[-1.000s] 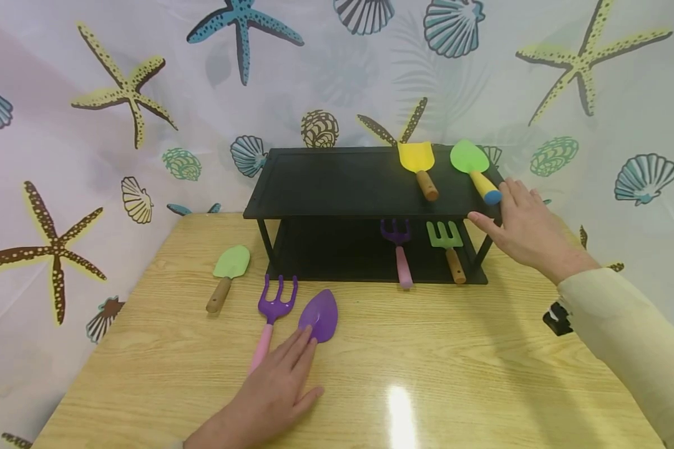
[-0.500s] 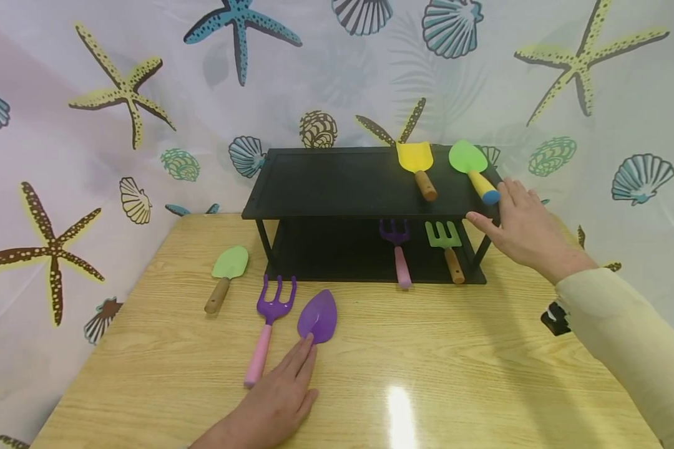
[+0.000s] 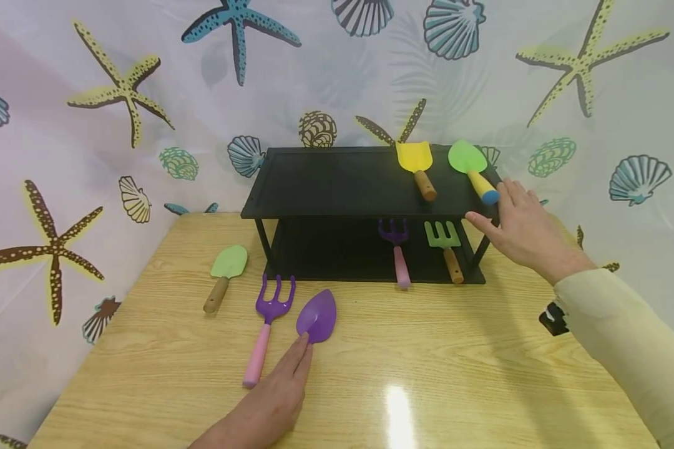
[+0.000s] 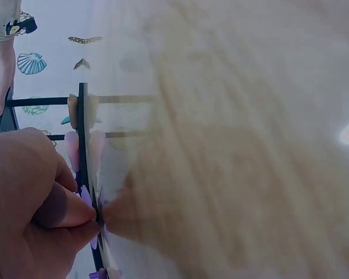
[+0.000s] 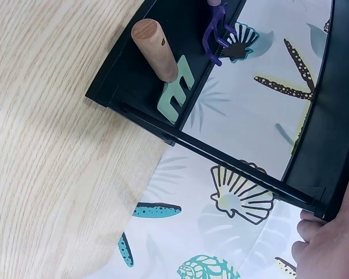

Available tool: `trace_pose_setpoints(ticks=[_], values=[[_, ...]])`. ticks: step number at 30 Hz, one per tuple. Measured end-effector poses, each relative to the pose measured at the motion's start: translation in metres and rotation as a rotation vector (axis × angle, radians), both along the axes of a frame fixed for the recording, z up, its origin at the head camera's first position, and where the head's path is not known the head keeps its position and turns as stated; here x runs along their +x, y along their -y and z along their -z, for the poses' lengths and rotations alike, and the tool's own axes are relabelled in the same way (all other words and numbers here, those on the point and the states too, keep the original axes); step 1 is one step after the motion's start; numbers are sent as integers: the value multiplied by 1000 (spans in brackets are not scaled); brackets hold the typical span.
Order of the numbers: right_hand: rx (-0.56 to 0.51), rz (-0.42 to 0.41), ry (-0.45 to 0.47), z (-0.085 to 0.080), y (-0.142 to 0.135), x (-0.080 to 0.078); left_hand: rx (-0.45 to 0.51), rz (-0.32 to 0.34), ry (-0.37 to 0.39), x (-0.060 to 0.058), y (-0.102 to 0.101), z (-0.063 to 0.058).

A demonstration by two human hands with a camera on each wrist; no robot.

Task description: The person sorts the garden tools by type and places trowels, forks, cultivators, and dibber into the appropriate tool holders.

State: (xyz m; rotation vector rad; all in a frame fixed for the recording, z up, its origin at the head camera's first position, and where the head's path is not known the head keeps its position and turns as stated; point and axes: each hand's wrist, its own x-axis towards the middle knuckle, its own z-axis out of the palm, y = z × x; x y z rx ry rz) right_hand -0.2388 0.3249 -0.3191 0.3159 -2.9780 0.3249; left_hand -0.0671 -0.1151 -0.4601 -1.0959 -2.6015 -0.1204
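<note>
My left hand [image 3: 266, 402] is low at the front, beside a trowel with a purple blade [image 3: 317, 317] lying on the table. In the left wrist view the thumb and fingers [image 4: 75, 218] pinch this trowel near its blade, with part of its handle [image 4: 51, 206] inside the curled hand. Most of the handle is hidden by the hand. My right hand [image 3: 525, 227] rests on the right end of a black two-tier rack [image 3: 326, 181], its thumb spread towards the front edge. In the right wrist view, the fingertips [image 5: 305, 229] lie along the rack's side.
A purple fork with a pink handle [image 3: 266, 330] and a light green trowel [image 3: 224, 274] lie left. The upper tier bears a yellow shovel [image 3: 418, 165] and a green trowel [image 3: 472, 168]. Below are another purple fork [image 3: 400, 255] and a green fork [image 3: 448, 249].
My left hand has drawn back slightly from the purple blade, uncovering the pink fork handle, and its fingers and thumb have come together. My right hand stays at the rack.
</note>
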Motion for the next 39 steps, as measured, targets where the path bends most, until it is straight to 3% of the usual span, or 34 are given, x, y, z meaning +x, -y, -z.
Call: trace_pose_setpoints(ticks=[3, 8, 9, 14, 15, 21, 23, 30, 39], values=[[-4, 3, 11, 0, 0, 1, -3, 6, -4, -1, 1, -2], [-12, 8, 24, -1, 1, 1, -52, 16, -97, -6, 4, -6], [-12, 8, 22, -1, 1, 2, -148, 22, -145, -7, 6, -9], [-16, 10, 19, -1, 2, 3, -404, 74, -278, -15, 11, -24], [-19, 10, 19, -1, 2, 4, -399, 84, -286, -16, 11, -26], [-25, 13, 21, -2, 3, 5, 28, 21, -117, -26, 13, -37], [-24, 14, 22, -2, 3, 6, 87, 22, -91, -28, 14, -41], [-33, 15, 8, -1, 5, 7, 61, 103, -140, -35, 18, -59], [-28, 23, 4, 1, 5, 6, 155, 97, -30, -40, 16, -86]])
